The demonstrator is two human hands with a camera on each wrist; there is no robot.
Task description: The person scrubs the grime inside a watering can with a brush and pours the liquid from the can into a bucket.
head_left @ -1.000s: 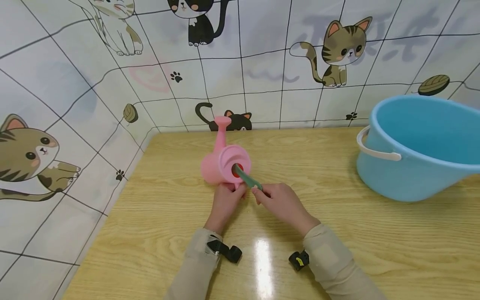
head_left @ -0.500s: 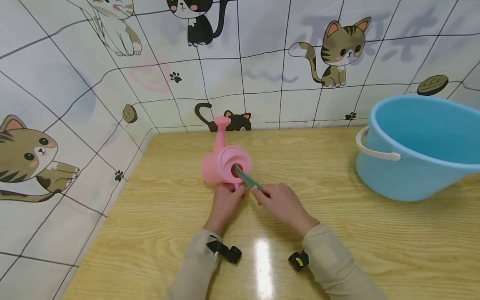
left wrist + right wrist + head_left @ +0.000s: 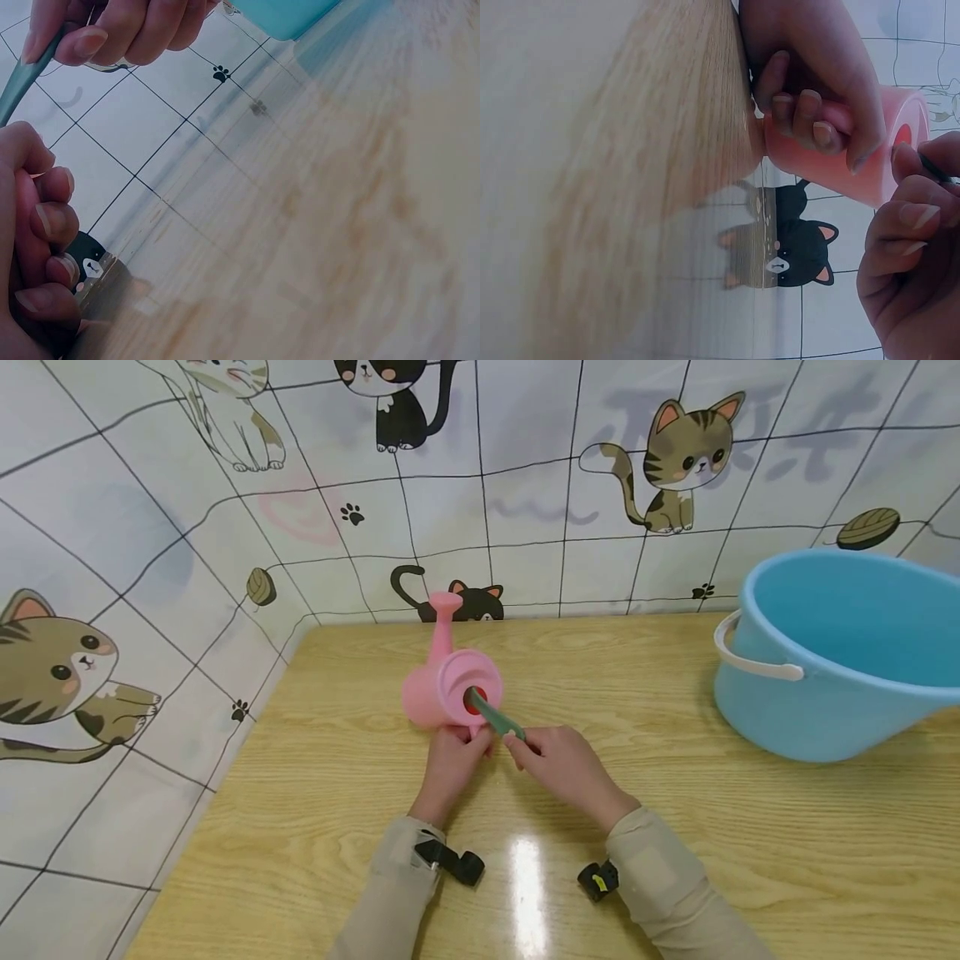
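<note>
A pink watering can stands on the wooden table, its spout pointing toward the back wall. My left hand grips the can's handle; the fingers curl round it in the left wrist view. Between thumb and fingers, my right hand pinches a slim green handle. This handle slants down into the can's opening, where red shows inside. The handle's far end is hidden within the can, so I cannot tell what kind of tool it is. In the right wrist view the right hand is close beside the can's rim.
A large light blue bucket with a white handle stands at the right of the table. Walls printed with cats and grid lines rise at the back and left. Light reflects off the tabletop between the forearms.
</note>
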